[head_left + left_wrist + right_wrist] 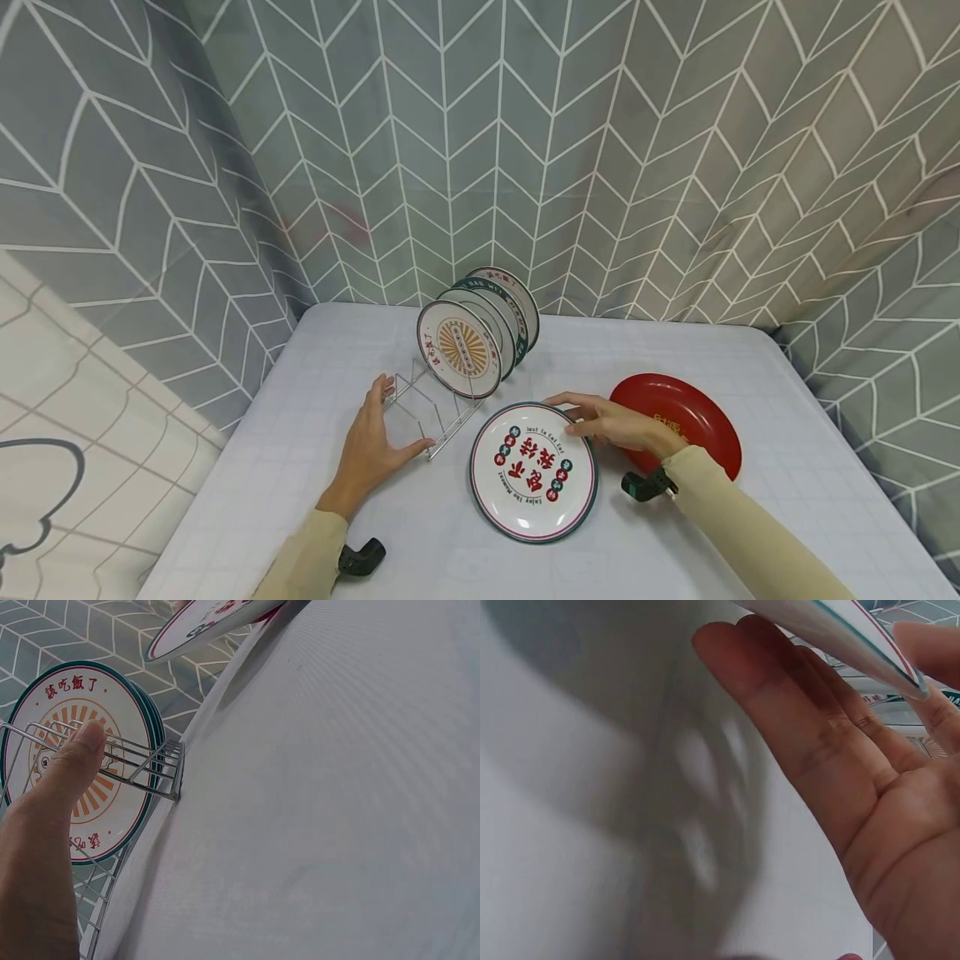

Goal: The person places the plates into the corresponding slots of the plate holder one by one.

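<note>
My left hand (pixel 366 457) holds a metal wire dish rack (pixel 450 432), its thumb at the near end and its fingers at the left side. Several round white plates (pixel 459 346) with dark green rims stand upright in the rack's far part. In the left wrist view, the thumb (pixel 79 757) lies over the rack's wires, in front of a plate with an orange ray pattern (pixel 94 806). My right hand (pixel 622 425) pinches the edge of a white plate (pixel 532 517) with red lettering, thumb on top and fingers beneath. The right wrist view shows this plate's rim (pixel 840 641) above the fingers (pixel 810 742).
A red oval plate (pixel 690 408) with gold lettering lies to the right, partly behind the right hand and forearm. A white cloth (pixel 420 550) covers the table. Patterned grey curtains (pixel 525 167) hang behind and at the sides.
</note>
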A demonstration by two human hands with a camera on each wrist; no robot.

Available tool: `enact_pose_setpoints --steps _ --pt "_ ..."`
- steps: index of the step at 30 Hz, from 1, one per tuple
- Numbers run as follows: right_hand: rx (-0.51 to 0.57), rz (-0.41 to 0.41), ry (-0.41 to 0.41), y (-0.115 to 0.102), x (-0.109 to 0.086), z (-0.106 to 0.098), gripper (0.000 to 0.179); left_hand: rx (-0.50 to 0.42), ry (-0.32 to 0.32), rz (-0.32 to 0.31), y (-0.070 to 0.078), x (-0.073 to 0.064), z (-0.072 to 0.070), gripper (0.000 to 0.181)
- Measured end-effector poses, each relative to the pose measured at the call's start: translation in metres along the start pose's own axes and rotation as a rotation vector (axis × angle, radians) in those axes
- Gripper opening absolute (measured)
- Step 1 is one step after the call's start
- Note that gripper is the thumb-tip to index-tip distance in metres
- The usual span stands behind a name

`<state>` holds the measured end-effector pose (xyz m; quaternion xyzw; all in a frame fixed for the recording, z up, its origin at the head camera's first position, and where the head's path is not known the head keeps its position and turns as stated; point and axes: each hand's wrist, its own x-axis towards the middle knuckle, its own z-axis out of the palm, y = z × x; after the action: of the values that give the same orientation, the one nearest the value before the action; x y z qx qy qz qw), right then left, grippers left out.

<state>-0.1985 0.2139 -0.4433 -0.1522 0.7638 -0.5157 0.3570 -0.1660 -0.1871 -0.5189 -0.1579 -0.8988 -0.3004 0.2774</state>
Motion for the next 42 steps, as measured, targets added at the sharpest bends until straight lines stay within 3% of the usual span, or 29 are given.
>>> enact_pose_setpoints --steps 3,10,12,18,24,29,33,39,42 --pt "0.053 -0.005 -0.016 0.001 0.001 0.0 0.058 -0.003 0.005 0.004 0.0 0.0 0.0 0.132" --pt "0.252 -0.004 -0.149 0.006 -0.002 0.004 0.062 -0.014 0.005 0.001 0.002 0.001 -0.001 0.131" --pt "0.23 -0.021 -0.15 0.002 -0.007 0.002 0.06 -0.013 0.002 0.001 0.003 0.001 -0.001 0.13" --pt "0.069 -0.114 -0.038 -0.021 -0.02 -0.015 0.06 -0.01 0.002 0.009 0.002 0.001 -0.001 0.131" --pt "0.129 -0.19 -0.014 -0.035 -0.025 -0.029 0.06 -0.012 0.011 0.018 0.001 0.001 -0.001 0.131" --pt "0.102 -0.262 0.011 -0.048 -0.031 -0.043 0.062 -0.022 0.007 0.017 0.001 0.0 -0.001 0.131" --pt "0.135 -0.382 0.048 -0.075 -0.04 -0.067 0.062 -0.02 0.001 0.017 0.001 0.001 -0.001 0.129" --pt "0.362 -0.665 0.13 -0.127 -0.047 -0.108 0.061 -0.023 -0.007 0.002 0.001 0.002 -0.001 0.128" --pt "0.422 -0.713 0.225 -0.146 -0.044 -0.124 0.061 -0.028 -0.014 -0.004 0.001 0.001 -0.001 0.128"
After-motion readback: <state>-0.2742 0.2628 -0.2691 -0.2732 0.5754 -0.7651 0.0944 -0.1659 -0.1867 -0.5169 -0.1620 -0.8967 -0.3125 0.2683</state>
